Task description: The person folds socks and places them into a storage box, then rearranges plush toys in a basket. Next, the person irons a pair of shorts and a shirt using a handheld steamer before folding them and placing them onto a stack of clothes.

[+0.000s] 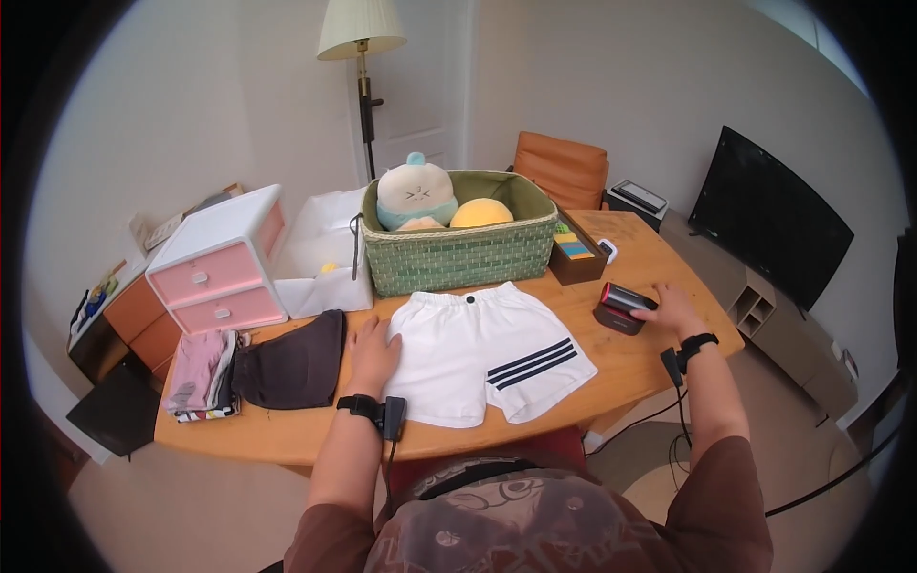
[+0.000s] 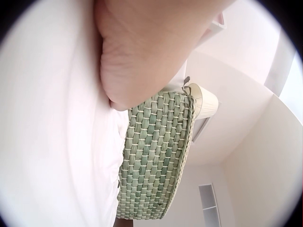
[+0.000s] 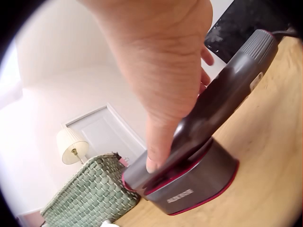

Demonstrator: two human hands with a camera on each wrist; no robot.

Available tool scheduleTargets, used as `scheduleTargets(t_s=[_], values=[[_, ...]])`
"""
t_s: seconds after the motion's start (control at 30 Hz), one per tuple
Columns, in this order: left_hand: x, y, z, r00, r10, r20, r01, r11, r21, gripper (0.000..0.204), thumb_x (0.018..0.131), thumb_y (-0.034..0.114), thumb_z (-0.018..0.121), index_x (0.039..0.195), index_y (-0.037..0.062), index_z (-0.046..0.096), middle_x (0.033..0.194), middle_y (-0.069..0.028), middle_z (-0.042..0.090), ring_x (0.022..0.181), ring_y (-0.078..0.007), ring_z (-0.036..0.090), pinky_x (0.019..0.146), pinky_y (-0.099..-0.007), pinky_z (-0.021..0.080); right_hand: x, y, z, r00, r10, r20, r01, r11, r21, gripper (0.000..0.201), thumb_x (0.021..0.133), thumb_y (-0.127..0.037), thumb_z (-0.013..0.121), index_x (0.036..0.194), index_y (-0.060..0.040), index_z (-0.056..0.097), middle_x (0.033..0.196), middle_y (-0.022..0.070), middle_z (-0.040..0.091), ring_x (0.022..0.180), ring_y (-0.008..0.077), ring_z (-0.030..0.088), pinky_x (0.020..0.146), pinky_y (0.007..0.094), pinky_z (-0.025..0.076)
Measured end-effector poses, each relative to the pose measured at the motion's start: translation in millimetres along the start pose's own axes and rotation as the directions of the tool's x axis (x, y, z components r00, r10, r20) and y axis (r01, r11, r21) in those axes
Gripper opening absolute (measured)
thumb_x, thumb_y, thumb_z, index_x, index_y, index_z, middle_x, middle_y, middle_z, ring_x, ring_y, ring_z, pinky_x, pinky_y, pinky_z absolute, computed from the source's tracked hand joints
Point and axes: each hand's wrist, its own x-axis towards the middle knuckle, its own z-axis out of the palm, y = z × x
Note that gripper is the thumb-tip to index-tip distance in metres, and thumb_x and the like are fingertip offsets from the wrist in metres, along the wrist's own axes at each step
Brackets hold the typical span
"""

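White shorts (image 1: 444,358) with three dark stripes on one leg lie spread flat on the wooden table. My left hand (image 1: 375,351) rests on their left edge, fingers pointing away from me; in the left wrist view the heel of that hand (image 2: 142,56) is against the white cloth. To the right of the shorts, a dark grey handheld steam iron (image 3: 213,101) with red trim sits on its matching base (image 3: 189,182). My right hand (image 1: 674,310) holds it from above, thumb along the near side and fingers over the far side.
Left of the shorts lie folded dark shorts (image 1: 291,365) and a stack of folded clothes (image 1: 202,372). Behind stand a pink-and-white drawer box (image 1: 218,272), a white bin (image 1: 325,294) and a green woven basket (image 1: 458,260) of plush toys. A brown box (image 1: 577,269) sits beside the basket.
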Motion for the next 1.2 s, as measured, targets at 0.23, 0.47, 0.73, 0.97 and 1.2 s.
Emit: scheduleTargets(t_s=[0.23,0.47,0.73,0.97,1.2], values=[[-1,-1,2,1.0,0.004,-0.002,-0.004,1.0,-0.009,0.045,0.088,0.028,0.061,0.127,0.0052,0.06,0.139,-0.02,0.051,0.135,-0.0325,0.04,0.115,-0.0528,0.019,-3,19,17,0.951,0.122,0.285,-0.144,0.988,0.056,0.065,0.063,-0.035,0.087,0.113,-0.0028,0.064,0.105,0.0219,0.067,0.106,0.0368,0.063,0.091,0.0415,0.05],[0,0,2,1.0,0.008,-0.02,-0.008,1.0,-0.023,0.046,0.086,0.029,0.062,0.126,0.0057,0.061,0.138,-0.0197,0.051,0.133,-0.033,0.042,0.114,-0.0527,0.02,-5,-13,17,0.983,-0.096,0.157,0.093,0.995,0.029,0.1,0.054,-0.041,0.092,0.136,-0.0066,0.047,0.126,0.0214,0.054,0.114,0.04,0.057,0.095,0.0427,0.048],[1,-1,4,1.0,-0.008,-0.018,0.008,1.0,-0.004,0.046,0.087,0.031,0.063,0.126,0.0071,0.061,0.139,-0.02,0.052,0.134,-0.0323,0.043,0.113,-0.053,0.023,9,-53,32,0.991,-0.056,0.124,0.064,0.996,-0.062,0.098,0.057,-0.049,0.089,0.135,-0.0061,0.049,0.122,0.0211,0.056,0.115,0.0372,0.056,0.093,0.0436,0.049],[1,0,5,0.999,0.008,-0.041,-0.008,1.0,-0.001,0.044,0.086,0.029,0.063,0.124,0.0063,0.062,0.134,-0.0189,0.053,0.128,-0.0335,0.046,0.112,-0.0526,0.022,15,-46,32,0.991,-0.056,0.122,0.059,0.998,-0.026,0.084,0.057,-0.048,0.09,0.121,-0.0068,0.057,0.1,0.0187,0.067,0.094,0.0371,0.065,0.083,0.0432,0.052],[0,2,2,0.999,-0.003,-0.05,0.001,0.999,-0.042,0.043,0.086,0.028,0.064,0.122,0.0057,0.062,0.132,-0.0177,0.054,0.129,-0.0317,0.045,0.112,-0.0541,0.022,7,-54,24,0.985,-0.169,0.016,0.17,0.985,-0.025,0.079,0.056,-0.05,0.089,0.115,-0.0069,0.06,0.093,0.0168,0.069,0.09,0.0369,0.065,0.078,0.0439,0.052]])
